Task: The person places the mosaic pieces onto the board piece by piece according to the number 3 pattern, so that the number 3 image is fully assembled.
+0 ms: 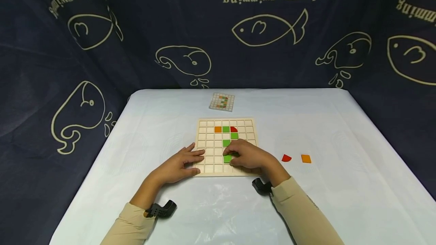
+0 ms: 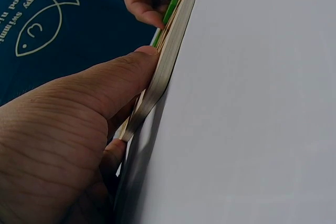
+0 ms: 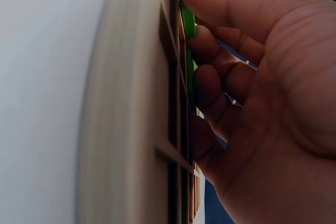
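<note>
A wooden grid board (image 1: 209,168) lies on the table. My left hand (image 1: 178,165) rests on its left edge with fingers spread; the left wrist view shows the thumb touching the rim. Over the lower middle of the board, my right hand (image 1: 250,154) pinches a green square tile (image 1: 227,159) between thumb and fingers. The right wrist view shows this green tile (image 3: 187,11) tilted against the grid. Farther up the board sit an orange square (image 1: 218,129), a green square (image 1: 226,129), a red quarter-round tile (image 1: 233,129) and more green squares. My right hand hides some cells.
Right of the board lie a loose red quarter-round piece (image 1: 286,158) and an orange square tile (image 1: 306,158). Behind the board is a small pattern card (image 1: 214,103) showing a coloured grid. A white cloth (image 1: 163,124) covers the table, and a dark printed curtain (image 1: 218,18) hangs around it.
</note>
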A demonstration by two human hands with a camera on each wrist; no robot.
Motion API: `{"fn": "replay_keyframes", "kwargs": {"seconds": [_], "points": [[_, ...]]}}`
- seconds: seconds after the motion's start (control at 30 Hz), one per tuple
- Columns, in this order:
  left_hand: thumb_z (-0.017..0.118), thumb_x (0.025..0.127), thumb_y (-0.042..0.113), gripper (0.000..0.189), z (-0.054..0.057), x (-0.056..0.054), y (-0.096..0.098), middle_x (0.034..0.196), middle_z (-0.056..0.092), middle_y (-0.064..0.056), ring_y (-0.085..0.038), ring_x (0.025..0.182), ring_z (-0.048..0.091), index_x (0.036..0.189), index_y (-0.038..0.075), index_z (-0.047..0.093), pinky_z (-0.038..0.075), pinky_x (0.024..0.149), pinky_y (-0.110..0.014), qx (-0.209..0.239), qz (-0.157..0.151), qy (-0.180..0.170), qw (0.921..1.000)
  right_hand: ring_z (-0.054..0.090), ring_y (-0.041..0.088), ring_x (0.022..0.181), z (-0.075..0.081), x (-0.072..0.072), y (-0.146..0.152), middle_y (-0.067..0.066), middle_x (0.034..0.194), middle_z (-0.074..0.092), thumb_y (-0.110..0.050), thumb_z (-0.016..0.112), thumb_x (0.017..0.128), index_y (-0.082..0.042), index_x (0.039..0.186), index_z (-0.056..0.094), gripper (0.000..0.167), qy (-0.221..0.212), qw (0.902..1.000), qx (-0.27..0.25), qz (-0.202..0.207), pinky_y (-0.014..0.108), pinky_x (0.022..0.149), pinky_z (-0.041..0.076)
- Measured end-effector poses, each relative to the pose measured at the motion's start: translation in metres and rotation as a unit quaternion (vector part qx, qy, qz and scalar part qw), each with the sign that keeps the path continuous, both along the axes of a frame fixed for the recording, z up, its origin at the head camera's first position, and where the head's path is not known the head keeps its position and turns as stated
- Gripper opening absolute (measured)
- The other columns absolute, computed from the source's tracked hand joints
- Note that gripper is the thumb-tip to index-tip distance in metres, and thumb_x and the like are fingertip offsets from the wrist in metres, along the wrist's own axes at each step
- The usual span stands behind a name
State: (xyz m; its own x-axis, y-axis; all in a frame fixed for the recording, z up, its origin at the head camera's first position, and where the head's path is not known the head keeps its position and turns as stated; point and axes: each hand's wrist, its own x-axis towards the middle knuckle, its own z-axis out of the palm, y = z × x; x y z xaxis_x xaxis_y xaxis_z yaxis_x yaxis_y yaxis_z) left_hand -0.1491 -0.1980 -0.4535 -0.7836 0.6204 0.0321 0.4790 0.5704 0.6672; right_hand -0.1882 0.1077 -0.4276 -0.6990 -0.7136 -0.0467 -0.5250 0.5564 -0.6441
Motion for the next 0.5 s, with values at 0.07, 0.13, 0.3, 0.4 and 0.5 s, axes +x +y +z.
{"fn": "replay_keyframes", "kwargs": {"seconds": [0.07, 0.13, 0.3, 0.4, 0.5], "points": [[0.072, 0.093, 0.031, 0.05, -0.0001, -0.0001, 0.0001, 0.15, 0.046, 0.004, -0.03, 0.15, 0.015, 0.136, 0.009, 0.062, 0.011, 0.119, -0.056, 0.0, 0.0, -0.001, 1.0, 0.051, 0.018, 0.108, -0.0004, -0.0001, 0.0001, -0.007, 0.109, 0.063, -0.01, 0.074, 0.088, -0.015, 0.111, 0.072, 0.023, 0.001, 1.0, 0.003, 0.0, 0.043, 0.1, 0.042], [0.072, 0.093, 0.031, 0.05, -0.0001, -0.0002, 0.0001, 0.15, 0.046, 0.004, -0.03, 0.15, 0.015, 0.136, 0.009, 0.062, 0.011, 0.119, -0.056, 0.0, 0.001, 0.001, 1.0, 0.051, 0.018, 0.109, -0.0001, 0.0001, 0.0, -0.008, 0.11, 0.063, -0.01, 0.074, 0.088, -0.016, 0.11, 0.072, 0.023, -0.001, 1.0, 0.004, -0.003, 0.044, 0.1, 0.041], [0.072, 0.093, 0.031, 0.049, -0.0003, 0.0005, 0.0002, 0.15, 0.046, 0.005, -0.03, 0.15, 0.015, 0.136, 0.01, 0.062, 0.012, 0.118, -0.057, -0.002, 0.003, 0.0, 1.0, 0.051, 0.019, 0.109, 0.002, 0.0015, -0.0009, -0.005, 0.109, 0.064, -0.011, 0.074, 0.088, -0.014, 0.11, 0.071, 0.023, -0.005, 1.0, 0.002, 0.0, 0.044, 0.101, 0.041], [0.072, 0.093, 0.031, 0.049, -0.0005, 0.0008, 0.0003, 0.15, 0.046, 0.005, -0.03, 0.15, 0.015, 0.136, 0.01, 0.062, 0.013, 0.118, -0.058, -0.001, 0.003, -0.001, 1.0, 0.052, 0.019, 0.109, 0.0026, 0.002, -0.0008, -0.004, 0.108, 0.064, -0.01, 0.074, 0.088, -0.014, 0.11, 0.071, 0.023, -0.003, 1.0, 0.0, 0.004, 0.044, 0.102, 0.041], [0.072, 0.093, 0.032, 0.049, -0.0007, 0.0007, 0.0007, 0.15, 0.046, 0.005, -0.03, 0.15, 0.015, 0.136, 0.01, 0.062, 0.013, 0.118, -0.058, 0.001, 0.003, -0.001, 1.0, 0.052, 0.019, 0.109, 0.0024, 0.0011, 0.0, -0.005, 0.108, 0.064, -0.01, 0.074, 0.088, -0.014, 0.11, 0.071, 0.022, -0.003, 1.0, -0.001, 0.004, 0.044, 0.101, 0.041]]}}
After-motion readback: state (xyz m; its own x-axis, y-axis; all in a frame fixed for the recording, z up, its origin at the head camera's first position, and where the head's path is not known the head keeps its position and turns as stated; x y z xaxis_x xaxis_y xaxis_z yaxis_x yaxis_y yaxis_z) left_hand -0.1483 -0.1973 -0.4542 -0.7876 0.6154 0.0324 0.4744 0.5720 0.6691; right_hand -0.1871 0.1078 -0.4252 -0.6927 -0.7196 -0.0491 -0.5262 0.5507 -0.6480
